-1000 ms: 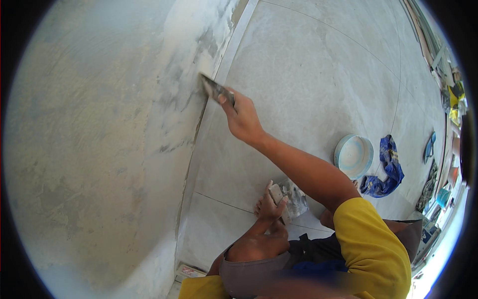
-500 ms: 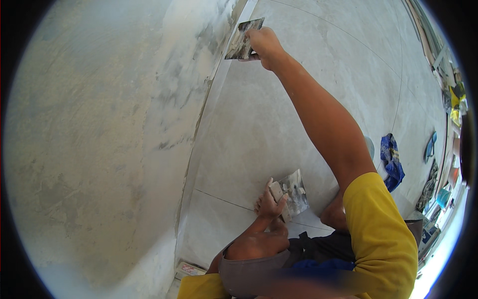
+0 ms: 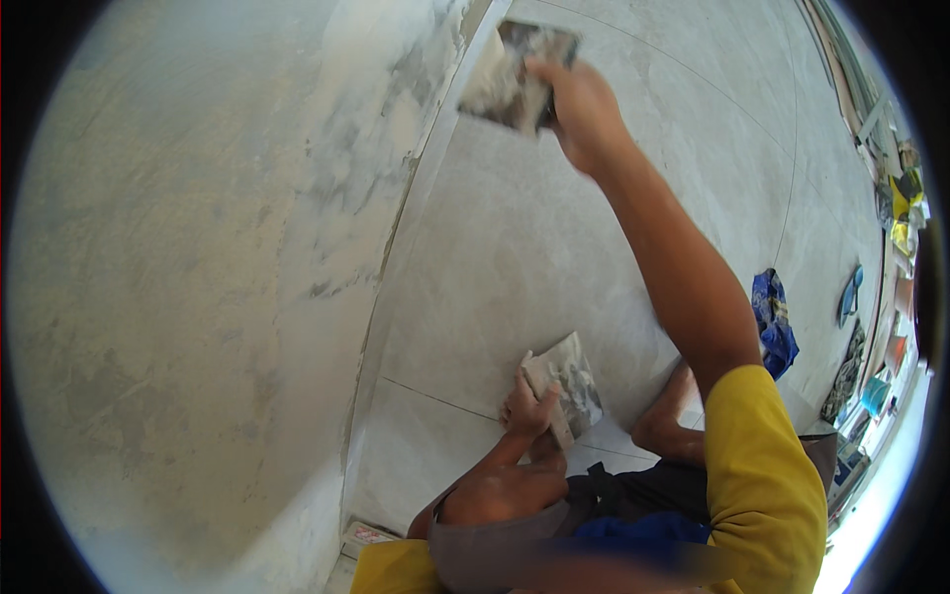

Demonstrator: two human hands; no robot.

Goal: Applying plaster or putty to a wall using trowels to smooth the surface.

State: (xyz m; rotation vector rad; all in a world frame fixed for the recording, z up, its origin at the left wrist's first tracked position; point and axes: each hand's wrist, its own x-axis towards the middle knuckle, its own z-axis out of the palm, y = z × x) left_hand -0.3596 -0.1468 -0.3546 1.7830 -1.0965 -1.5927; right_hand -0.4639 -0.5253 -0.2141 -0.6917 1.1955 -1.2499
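Observation:
My right hand (image 3: pixel 586 107), at the end of an outstretched arm, is closed on a wide putty knife (image 3: pixel 500 87) with pale putty smeared over its blade. That blade is slightly blurred and hangs just right of the wall's foot, at the top of the view. Low in the middle, close to my bent knee, my left hand (image 3: pixel 530 404) grips a second putty knife (image 3: pixel 574 374) by its broad handle. Pale putty and dark streaks cover its face. To the left stands the plastered wall (image 3: pixel 188 247), with fresh pale and grey patches along its lower edge.
Grey floor tiles (image 3: pixel 495 247) with thin joints stretch right of the wall. A crumpled blue bag (image 3: pixel 775 322) lies on them, with a blue object (image 3: pixel 850 295) farther right. Several tools and containers line the right edge. A small box (image 3: pixel 366 535) sits by the wall's foot near me.
My right hand has drawn its putty knife away from the wall's foot, to the right, and turned the blade so more putty shows. The left hand has shifted slightly, tilting its knife.

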